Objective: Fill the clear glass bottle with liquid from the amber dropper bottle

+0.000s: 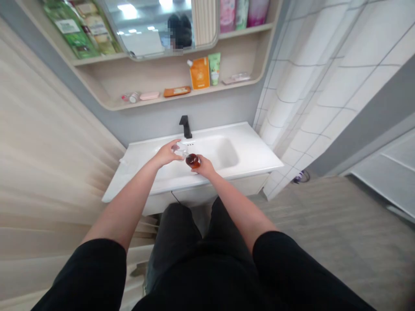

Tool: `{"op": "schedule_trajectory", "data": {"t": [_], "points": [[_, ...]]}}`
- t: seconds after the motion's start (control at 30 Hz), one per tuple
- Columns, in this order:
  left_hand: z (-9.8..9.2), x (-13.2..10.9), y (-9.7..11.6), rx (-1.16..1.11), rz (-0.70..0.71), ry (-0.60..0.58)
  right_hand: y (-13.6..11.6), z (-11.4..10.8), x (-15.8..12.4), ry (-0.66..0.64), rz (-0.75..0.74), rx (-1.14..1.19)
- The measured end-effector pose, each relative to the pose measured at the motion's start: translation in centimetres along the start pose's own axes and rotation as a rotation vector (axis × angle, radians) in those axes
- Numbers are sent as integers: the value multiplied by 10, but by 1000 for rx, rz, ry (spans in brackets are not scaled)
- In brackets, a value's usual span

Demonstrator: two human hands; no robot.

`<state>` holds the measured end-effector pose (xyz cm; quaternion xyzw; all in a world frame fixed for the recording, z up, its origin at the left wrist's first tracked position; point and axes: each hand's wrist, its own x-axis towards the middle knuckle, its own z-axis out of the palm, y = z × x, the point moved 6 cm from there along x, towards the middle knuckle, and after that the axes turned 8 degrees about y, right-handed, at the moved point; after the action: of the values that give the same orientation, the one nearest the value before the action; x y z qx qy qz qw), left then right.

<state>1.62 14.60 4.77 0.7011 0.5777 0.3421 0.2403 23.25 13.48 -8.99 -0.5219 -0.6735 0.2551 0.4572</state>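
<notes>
Your black sleeves [285, 263] lead to your right hand [205, 167], its fingers wrapped around an amber glass bottle [193, 161] above the white basin [223, 154]. Your left hand [167, 154] pinches a small clear object [177, 150] at the bottle's top; whether they're joined, you can't tell.

A brown bottle [193, 161], white sink [256, 156], and black faucet [185, 126].
</notes>
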Motion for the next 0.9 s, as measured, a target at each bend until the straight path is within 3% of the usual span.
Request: {"op": "schedule_trajectory", "data": {"t": [0.9], "points": [[2, 15, 64, 355, 110, -117, 7, -1, 2, 17, 67, 108]]}}
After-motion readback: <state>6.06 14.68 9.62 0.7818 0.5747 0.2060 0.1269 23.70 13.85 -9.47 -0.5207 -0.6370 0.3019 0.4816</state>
